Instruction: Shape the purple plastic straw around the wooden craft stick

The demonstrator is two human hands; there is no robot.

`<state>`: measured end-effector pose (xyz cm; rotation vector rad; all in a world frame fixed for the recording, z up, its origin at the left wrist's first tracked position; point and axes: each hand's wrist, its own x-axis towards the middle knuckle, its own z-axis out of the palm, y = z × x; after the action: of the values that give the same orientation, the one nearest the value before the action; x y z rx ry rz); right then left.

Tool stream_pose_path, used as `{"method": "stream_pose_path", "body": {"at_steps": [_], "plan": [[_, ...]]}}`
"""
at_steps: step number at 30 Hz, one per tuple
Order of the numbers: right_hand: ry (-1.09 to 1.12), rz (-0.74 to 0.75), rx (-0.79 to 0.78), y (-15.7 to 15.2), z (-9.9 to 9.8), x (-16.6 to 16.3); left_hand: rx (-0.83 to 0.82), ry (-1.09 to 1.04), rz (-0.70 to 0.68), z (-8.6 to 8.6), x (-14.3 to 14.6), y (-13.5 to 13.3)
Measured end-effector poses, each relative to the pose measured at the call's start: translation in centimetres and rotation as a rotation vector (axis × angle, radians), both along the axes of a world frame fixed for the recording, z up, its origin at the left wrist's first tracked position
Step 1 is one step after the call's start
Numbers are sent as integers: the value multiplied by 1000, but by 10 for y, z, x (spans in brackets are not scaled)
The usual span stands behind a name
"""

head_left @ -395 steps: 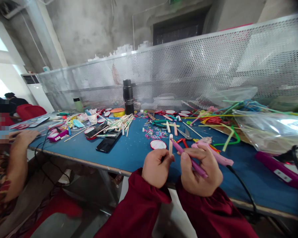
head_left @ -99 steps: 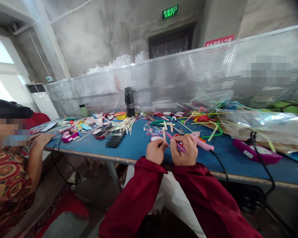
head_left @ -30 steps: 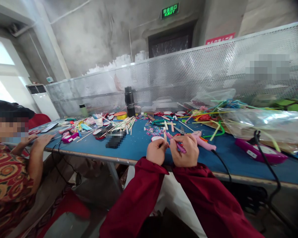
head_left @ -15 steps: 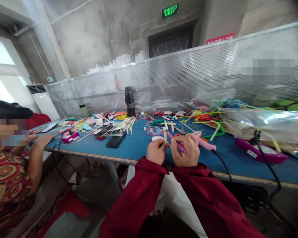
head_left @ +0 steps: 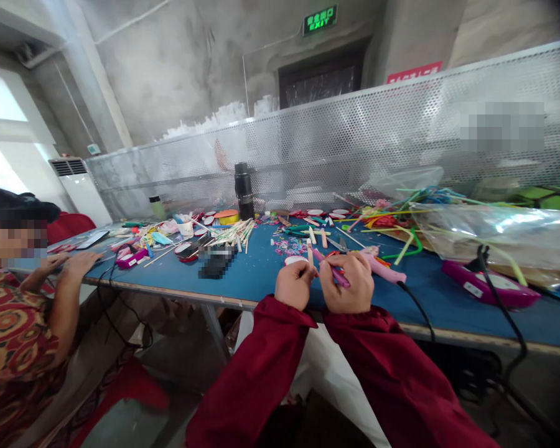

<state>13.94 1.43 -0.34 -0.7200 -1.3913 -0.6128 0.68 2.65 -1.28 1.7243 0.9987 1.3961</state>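
My left hand (head_left: 293, 286) is closed, with a short pale stick (head_left: 310, 254) standing upright between thumb and fingers. Close beside it, my right hand (head_left: 352, 287) wraps round a purple pen-shaped tool (head_left: 340, 277), whose pinkish tip points toward the stick. Whether the tip touches the stick I cannot tell. Right of my right hand lies a pink tool (head_left: 388, 270) with a black cord. A white round piece (head_left: 295, 260) sits just behind my left hand, and small coloured loops (head_left: 290, 247) are scattered beyond it.
Several pale sticks (head_left: 236, 235), a black bottle (head_left: 244, 190) and a dark pixelated object (head_left: 217, 264) are on the blue table (head_left: 256, 280). A purple box (head_left: 488, 285) with a black cord stands at right, near clear plastic bags (head_left: 504, 233). A co-worker (head_left: 16, 311) sits at left.
My right hand has shifted very slightly left, still gripping the pen-shaped tool. My left hand stays put. The co-worker's head and hands have moved a little.
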Motion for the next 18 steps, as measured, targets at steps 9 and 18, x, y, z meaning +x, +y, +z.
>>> {"method": "stream_pose_path", "body": {"at_steps": [9, 18], "plan": [[0, -10, 12, -2, 2, 0, 12, -20, -7, -1, 0, 0], [-8, -11, 17, -5, 5, -1, 0, -24, -1, -3, 1, 1]]}}
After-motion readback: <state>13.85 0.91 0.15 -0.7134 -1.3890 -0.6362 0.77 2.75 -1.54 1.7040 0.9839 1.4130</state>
